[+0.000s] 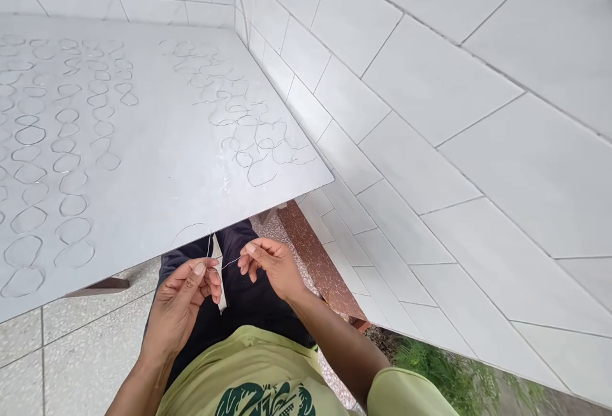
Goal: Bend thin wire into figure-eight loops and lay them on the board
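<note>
Just off the table's front edge, both hands work on one thin wire (231, 263) above my lap. My left hand (187, 288) pinches it between thumb and fingers, and a length of it stands up past the fingertips. With thumb and forefinger closed, my right hand (268, 262) grips the wire's other side. The wire looks curved between the hands; its exact shape is too fine to make out. A loose curved wire (189, 226) lies at the table edge close to my left hand.
On the white table (157, 167), rows of wire loops (67, 160) lie at the left, and a tangle of bent wires (258, 142) lies at the right. A tiled wall (382, 148) closes the right side. A reddish-brown ledge (320, 263) runs along the wall below the table.
</note>
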{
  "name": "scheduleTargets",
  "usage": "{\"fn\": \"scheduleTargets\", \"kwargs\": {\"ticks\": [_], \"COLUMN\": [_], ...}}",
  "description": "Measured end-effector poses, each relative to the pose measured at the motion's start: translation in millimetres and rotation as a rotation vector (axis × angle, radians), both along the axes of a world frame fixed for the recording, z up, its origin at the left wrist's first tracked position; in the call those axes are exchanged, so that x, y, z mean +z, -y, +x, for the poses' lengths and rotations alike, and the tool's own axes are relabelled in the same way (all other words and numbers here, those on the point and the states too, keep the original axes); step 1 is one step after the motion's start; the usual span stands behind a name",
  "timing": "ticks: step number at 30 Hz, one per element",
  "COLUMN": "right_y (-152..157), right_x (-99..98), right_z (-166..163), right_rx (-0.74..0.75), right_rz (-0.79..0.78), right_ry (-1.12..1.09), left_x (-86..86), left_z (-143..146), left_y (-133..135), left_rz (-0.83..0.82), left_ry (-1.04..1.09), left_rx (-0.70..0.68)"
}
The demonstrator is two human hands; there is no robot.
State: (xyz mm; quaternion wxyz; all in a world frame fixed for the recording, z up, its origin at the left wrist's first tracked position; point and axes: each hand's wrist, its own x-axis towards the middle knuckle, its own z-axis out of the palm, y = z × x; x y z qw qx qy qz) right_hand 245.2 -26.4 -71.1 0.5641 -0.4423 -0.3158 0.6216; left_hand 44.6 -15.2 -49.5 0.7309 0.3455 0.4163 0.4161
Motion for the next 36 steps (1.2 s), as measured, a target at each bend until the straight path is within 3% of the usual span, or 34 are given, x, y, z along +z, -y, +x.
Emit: {"fn": "scheduleTargets", "kwargs": {"ticks": [4, 9, 15, 19, 25, 36], "right_y": [-16.2, -38.7, -76.7, -101.2, -112.1, -120.0], "right_x": [27.2, 55.8, 64.1, 62.7, 61.4, 64.3], "right_z": [41.2, 98.3, 151.8, 181.9, 204.2, 205.7], "right_rx": [-0.028, -0.152, -0.256, -0.32, -0.348, -0.359], "right_rz": [0.061, 0.065, 0.031, -0.096, -0.263, -0.349], "right_ry": [0.093, 0.172, 0.298, 0.369, 0.485, 0.553], "left_x": [-0.1, -12.6, -26.7, -31.1, -37.2, -59.3], "left_z": [3.8, 3.4, -5.0, -11.8, -16.0, -22.9], "left_y": [-2.7, 2.8, 14.4, 17.8, 18.0, 23.2], "left_rz": [0.05, 0.036, 0.03, 0.043, 0.052, 0.061], "left_ry": [-0.01, -0.117, -0.312, -0.393, -0.459, -0.529], "left_rx": [-0.125, -0.215, -0.27, -0.288, -0.316, -0.422]}}
